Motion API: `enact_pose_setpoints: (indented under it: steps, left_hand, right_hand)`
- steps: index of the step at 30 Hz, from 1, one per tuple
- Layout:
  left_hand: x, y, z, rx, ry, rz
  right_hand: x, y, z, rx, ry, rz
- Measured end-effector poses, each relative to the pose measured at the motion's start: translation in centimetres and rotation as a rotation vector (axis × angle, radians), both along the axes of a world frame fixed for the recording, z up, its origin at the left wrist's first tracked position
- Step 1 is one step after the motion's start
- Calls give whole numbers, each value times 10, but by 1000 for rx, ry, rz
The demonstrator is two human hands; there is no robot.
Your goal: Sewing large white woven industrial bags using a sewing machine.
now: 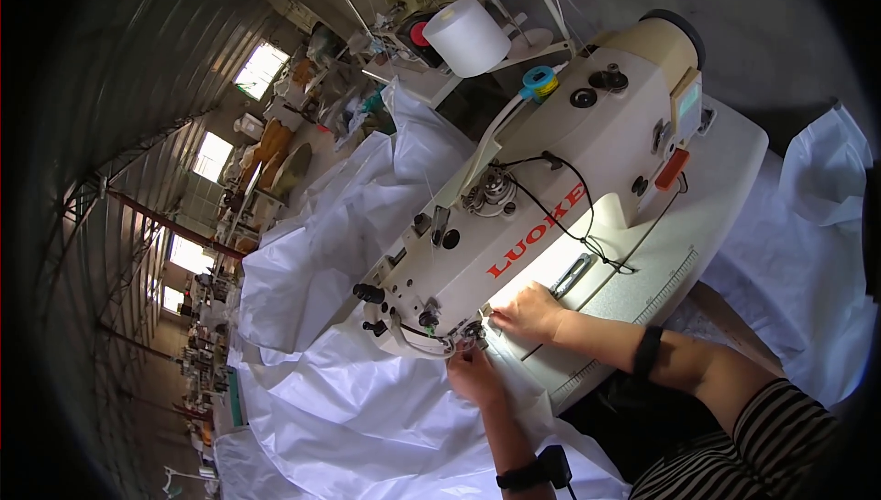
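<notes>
A white industrial sewing machine [560,165] stands tilted across the view, its lit needle end at the lower left. Just under that needle end, my left hand [472,377] has its fingertips pinched together close to the presser foot. My right hand [530,314] comes in from the other side, its fingers curled and closed beside the needle area. Whatever lies between the fingertips of either hand is too small to make out. White sheet material [358,408] spreads below and left of my left hand. Small metal thread snips [573,276] lie on the machine bed behind my right hand.
More white material [789,252] drapes at the right of the machine bed [633,303]. A large white thread cone [466,37] stands behind the machine. A thin black cord [587,216] hangs over the machine arm. Cluttered worktables [275,147] line the far left.
</notes>
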State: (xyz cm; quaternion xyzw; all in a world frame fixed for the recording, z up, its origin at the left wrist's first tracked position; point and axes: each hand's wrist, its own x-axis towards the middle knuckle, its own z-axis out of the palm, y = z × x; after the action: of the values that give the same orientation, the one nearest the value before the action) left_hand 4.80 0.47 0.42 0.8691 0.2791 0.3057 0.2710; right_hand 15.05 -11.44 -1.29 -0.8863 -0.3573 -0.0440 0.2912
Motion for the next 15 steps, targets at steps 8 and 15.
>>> enact_pose_setpoints:
  steps: [8, 15]
  left_hand:
    - [0, 6, -11, 32, -15, 2]
    - [-1, 1, -2, 26, 48, -5]
  right_hand:
    - [-3, -6, 9, -62, 19, 46]
    - [-4, -8, 11, -29, -10, 26]
